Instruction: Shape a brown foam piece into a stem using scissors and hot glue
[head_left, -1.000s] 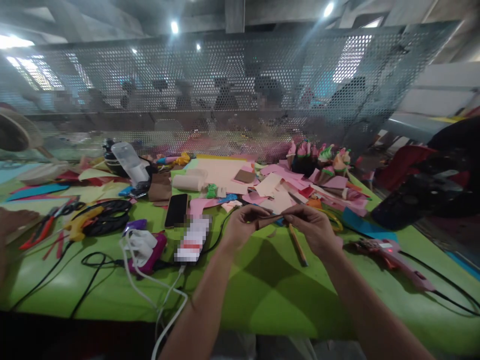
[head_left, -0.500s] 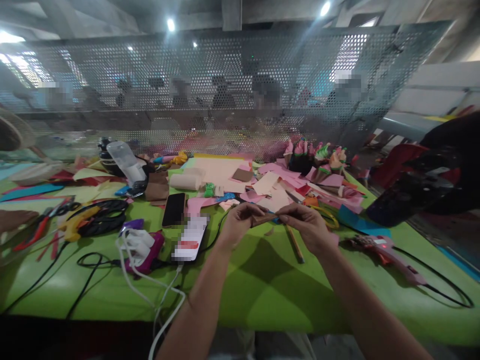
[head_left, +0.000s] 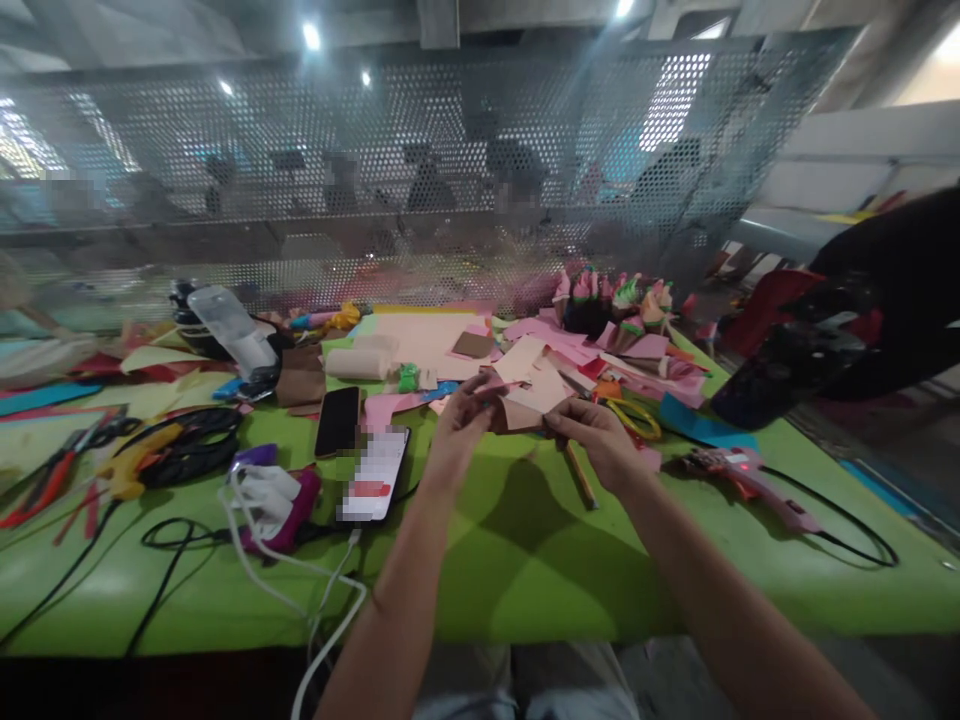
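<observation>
A small brown piece of paper (head_left: 516,418) is held up over the green table in front of me. My left hand (head_left: 459,425) pinches its left end between thumb and fingers. At the other end, my right hand (head_left: 596,437) has its thumb and fingertips closed on the edge. Behind the piece lie pale pink paper sheets (head_left: 534,372), which make its outline hard to follow. A pencil (head_left: 579,474) lies on the table just under my right hand.
Left of my hands are two phones, a black one (head_left: 338,422) and a lit one (head_left: 377,475), beside a purple power strip (head_left: 296,520) with white cables. A pink glue gun (head_left: 765,488) lies right. Paper cones (head_left: 600,300) stand behind; pliers (head_left: 46,485) lie far left.
The brown paper has turned from edge-on to show more of its face. My left fingers have lifted and spread a little. The whole view has shifted slightly.
</observation>
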